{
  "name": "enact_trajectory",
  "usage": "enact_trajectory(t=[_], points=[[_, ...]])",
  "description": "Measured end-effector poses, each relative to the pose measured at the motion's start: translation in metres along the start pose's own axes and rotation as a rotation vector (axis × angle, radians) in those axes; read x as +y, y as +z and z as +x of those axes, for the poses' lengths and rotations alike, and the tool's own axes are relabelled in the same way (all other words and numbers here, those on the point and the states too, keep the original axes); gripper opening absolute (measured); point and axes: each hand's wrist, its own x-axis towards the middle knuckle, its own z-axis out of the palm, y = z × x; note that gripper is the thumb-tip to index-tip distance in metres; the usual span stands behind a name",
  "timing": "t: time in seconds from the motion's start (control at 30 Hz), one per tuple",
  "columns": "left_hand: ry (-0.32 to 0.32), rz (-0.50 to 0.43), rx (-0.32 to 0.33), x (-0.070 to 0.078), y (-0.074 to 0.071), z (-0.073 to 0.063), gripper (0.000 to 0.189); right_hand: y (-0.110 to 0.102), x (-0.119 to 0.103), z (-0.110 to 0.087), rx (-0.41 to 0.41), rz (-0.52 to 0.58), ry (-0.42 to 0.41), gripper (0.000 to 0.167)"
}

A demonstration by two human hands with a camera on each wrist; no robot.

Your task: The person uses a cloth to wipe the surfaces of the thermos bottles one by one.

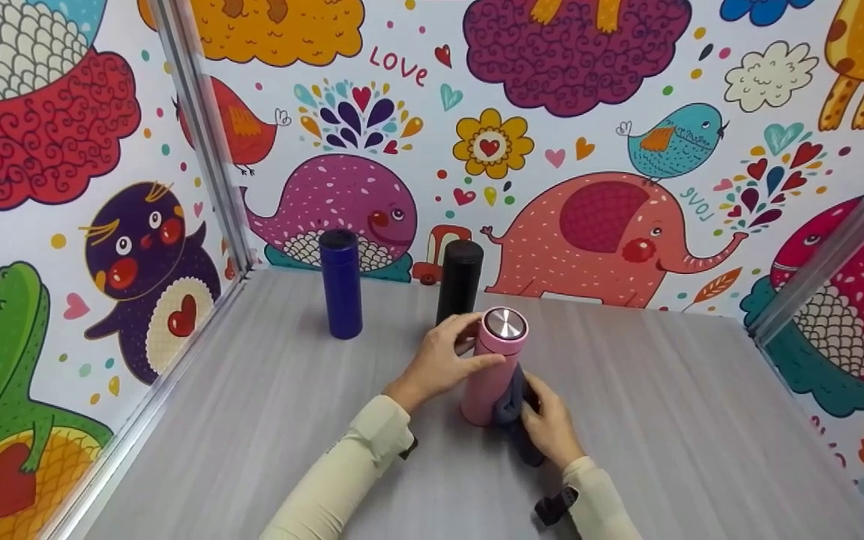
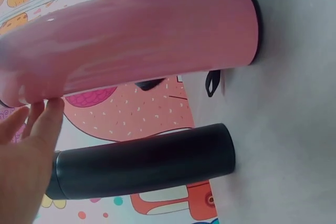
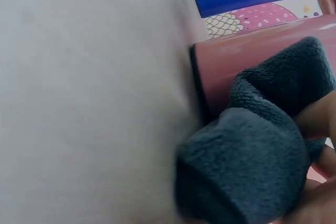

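While pink flask [image 1: 486, 386] is clasped by left hand [image 1: 443, 356], cloth [image 3: 241, 161] is gripped by right hand [image 1: 554, 424], fingertips hidden; near edge of desk [image 1: 237, 435] cropped.

Room right, black bottle [image 1: 460, 277] seemingly near pink bottle [image 1: 483, 386]

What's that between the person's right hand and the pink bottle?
A bunched blue-grey cloth, gripped by the right hand, lies between it and the pink bottle. The right wrist view shows this closely; the head view shows it too.
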Motion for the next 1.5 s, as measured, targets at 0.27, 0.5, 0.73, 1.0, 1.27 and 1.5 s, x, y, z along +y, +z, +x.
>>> enact_trajectory(t=[0.27, 0.5, 0.73, 1.0, 1.27, 1.5], points=[[0.009, -0.065, -0.003, -0.001, -0.009, -0.001, 0.051, -0.016, -0.043, 0.015, 0.110, 0.042, -0.091, 0.047], [0.047, 0.036, -0.021, 0.010, -0.007, -0.003, 0.054, -0.039, -0.100, 0.024, 0.221, 0.048, -0.191, 0.044], [0.040, 0.121, -0.025, 0.019, 0.003, 0.005, 0.066, -0.050, -0.114, 0.031, 0.249, 0.091, -0.287, 0.043], [-0.003, 0.187, 0.018, 0.017, 0.003, 0.008, 0.072, -0.051, -0.111, 0.032, 0.213, 0.112, -0.272, 0.042], [0.042, 0.009, 0.029, 0.014, -0.003, 0.005, 0.066, -0.036, -0.090, 0.022, 0.178, 0.135, -0.191, 0.041], [0.064, -0.037, 0.023, 0.011, -0.003, -0.001, 0.059, -0.019, -0.067, 0.009, 0.145, 0.129, -0.150, 0.040]])
